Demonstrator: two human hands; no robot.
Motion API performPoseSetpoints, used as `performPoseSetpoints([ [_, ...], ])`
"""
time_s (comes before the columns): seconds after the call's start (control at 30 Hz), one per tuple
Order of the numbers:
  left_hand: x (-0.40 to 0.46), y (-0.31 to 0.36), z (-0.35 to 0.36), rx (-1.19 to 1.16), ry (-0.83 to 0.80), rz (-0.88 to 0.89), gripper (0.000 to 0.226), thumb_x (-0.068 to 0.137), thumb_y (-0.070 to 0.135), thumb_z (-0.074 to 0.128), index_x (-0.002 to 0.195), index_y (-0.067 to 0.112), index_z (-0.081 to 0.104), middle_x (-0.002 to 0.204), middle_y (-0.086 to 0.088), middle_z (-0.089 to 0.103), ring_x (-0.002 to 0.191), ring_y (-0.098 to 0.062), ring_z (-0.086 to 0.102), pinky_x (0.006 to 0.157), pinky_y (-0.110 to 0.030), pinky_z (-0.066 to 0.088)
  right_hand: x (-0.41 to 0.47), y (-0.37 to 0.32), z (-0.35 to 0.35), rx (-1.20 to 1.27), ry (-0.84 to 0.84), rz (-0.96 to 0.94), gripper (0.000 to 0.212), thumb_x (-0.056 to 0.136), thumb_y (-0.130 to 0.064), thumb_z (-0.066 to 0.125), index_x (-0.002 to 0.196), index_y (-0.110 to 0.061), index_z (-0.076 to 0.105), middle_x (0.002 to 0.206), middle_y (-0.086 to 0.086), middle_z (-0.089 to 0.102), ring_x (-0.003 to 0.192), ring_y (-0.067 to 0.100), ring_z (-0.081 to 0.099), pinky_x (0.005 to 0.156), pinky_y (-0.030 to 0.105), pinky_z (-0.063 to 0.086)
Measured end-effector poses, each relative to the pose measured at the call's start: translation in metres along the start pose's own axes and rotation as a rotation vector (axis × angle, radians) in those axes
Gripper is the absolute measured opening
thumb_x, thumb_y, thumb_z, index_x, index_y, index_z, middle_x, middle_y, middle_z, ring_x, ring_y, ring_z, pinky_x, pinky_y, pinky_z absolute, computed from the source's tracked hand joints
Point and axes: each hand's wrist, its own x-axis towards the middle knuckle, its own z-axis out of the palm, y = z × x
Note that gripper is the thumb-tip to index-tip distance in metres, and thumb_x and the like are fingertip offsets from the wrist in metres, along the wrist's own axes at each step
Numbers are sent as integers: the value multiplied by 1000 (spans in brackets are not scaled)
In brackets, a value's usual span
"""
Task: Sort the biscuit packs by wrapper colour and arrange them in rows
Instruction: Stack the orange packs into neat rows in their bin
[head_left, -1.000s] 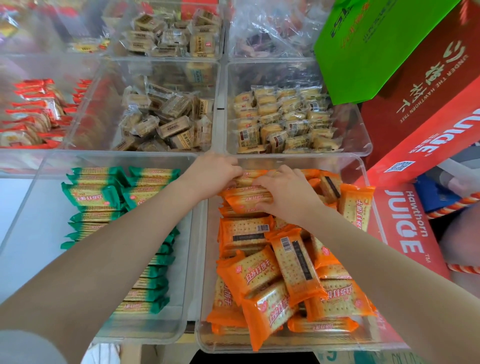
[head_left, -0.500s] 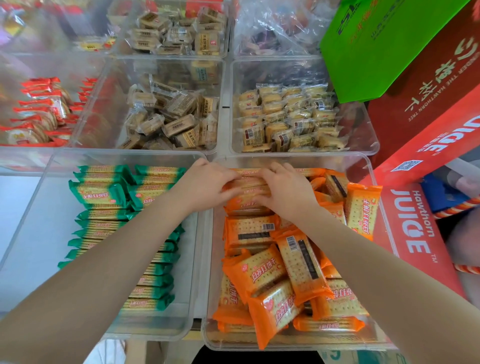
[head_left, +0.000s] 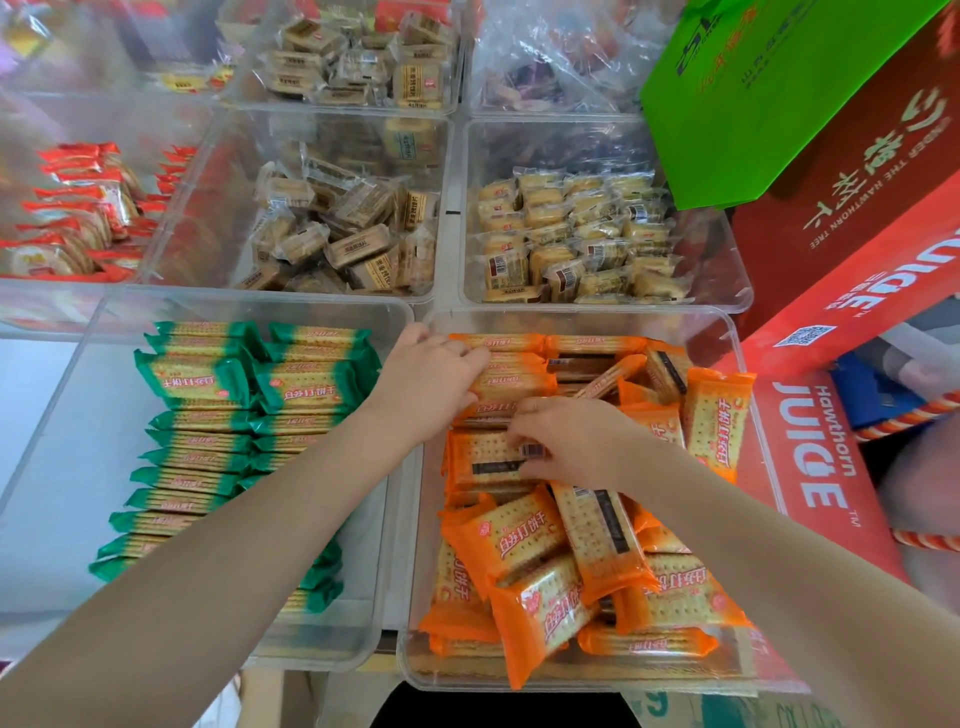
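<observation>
Orange-wrapped biscuit packs (head_left: 524, 540) fill the clear bin (head_left: 748, 395) at the near right. Some stand in a row at its back; the rest lie in a loose heap at the front. My left hand (head_left: 431, 384) reaches across from the left, its fingers curled over the upright orange packs (head_left: 511, 387) at the bin's back left. My right hand (head_left: 576, 441) is just nearer, fingertips pinching a flat orange pack (head_left: 483, 460) that shows its barcode side. Green-wrapped packs (head_left: 197, 382) stand in two rows in the clear bin (head_left: 249, 306) on the left.
Behind are clear bins of tan-wrapped biscuits (head_left: 343, 239), yellow packs (head_left: 576, 234) and red-wrapped packs (head_left: 72, 218). Red juice cartons (head_left: 810, 467) and a green box (head_left: 753, 88) crowd the right side. My left forearm crosses over the green bin.
My right hand has drawn back from the rear stack toward me onto the barcode-side pack. My left hand stays on the back row, shifted slightly.
</observation>
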Motion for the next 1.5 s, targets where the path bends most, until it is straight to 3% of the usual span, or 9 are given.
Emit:
performPoseSetpoints([
  [0.23, -2, 3, -1, 60, 38, 52, 31, 93, 36, 48, 117, 18, 44, 120, 0, 58, 113, -20, 51, 99, -32, 23, 5, -23, 23, -165, 108, 131, 50, 85, -38, 62, 126, -16, 45, 126, 2, 48, 114, 22, 49, 93, 35, 38],
  [0.43, -5, -8, 4, -144, 71, 187, 28, 93, 35, 47, 111, 17, 57, 129, -1, 55, 117, -19, 51, 109, -35, 21, 4, -21, 16, -140, 271, 161, 21, 90, -21, 47, 109, -15, 53, 108, 2, 61, 101, 24, 58, 87, 33, 39],
  [0.6, -19, -6, 5, -292, 70, 181, 64, 87, 54, 12, 108, 19, 62, 113, 4, 64, 111, -13, 55, 113, -34, 15, -4, -7, 9, -53, 373, 182, 25, 93, -23, 42, 111, -15, 56, 107, 2, 63, 101, 24, 56, 86, 30, 38],
  [0.77, -16, -7, 7, -218, 86, 124, 52, 85, 40, 59, 131, 17, 48, 130, -3, 55, 124, -21, 46, 113, -36, 16, 4, -2, 4, 155, 394, 198, 34, 95, -26, 46, 127, -18, 54, 114, 3, 60, 110, 22, 49, 81, 35, 46],
  [1.03, -18, 6, 7, -183, 177, 164, 27, 65, 6, 74, 86, 14, 58, 97, -7, 62, 82, -29, 61, 74, -39, 45, -8, -1, 14, 176, 638, 168, 17, 85, -15, 64, 100, -8, 63, 101, 7, 59, 94, 26, 57, 65, 34, 49],
  [1.1, -19, 12, 4, -163, 156, 131, 23, 74, 6, 66, 94, 15, 57, 107, -8, 57, 96, -29, 57, 80, -40, 41, -14, -3, 12, 140, 565, 79, 10, 87, -16, 61, 96, -10, 63, 93, 5, 61, 86, 25, 59, 63, 34, 50],
  [1.23, -17, 22, 9, -36, 61, 35, 40, 86, 13, 51, 124, 19, 40, 130, -2, 43, 118, -24, 41, 93, -33, 31, -19, -15, 29, -97, 65, -30, 35, 96, -42, 40, 117, -19, 57, 114, -2, 60, 107, 19, 54, 99, 37, 38],
  [1.33, -14, 28, 9, -2, 61, 5, 45, 84, 17, 53, 126, 17, 37, 128, -3, 44, 114, -25, 42, 89, -33, 32, -20, -17, 40, -195, 36, -36, 49, 97, -51, 27, 122, -19, 56, 118, -2, 62, 112, 22, 51, 106, 34, 23],
  [1.5, -7, 29, 9, 24, 46, 22, 54, 83, 36, 60, 127, 16, 36, 129, -4, 45, 113, -25, 45, 89, -35, 36, -26, -13, 37, -103, -52, -16, 59, 89, -64, 33, 128, -23, 50, 124, -3, 57, 119, 21, 44, 106, 34, 21],
])
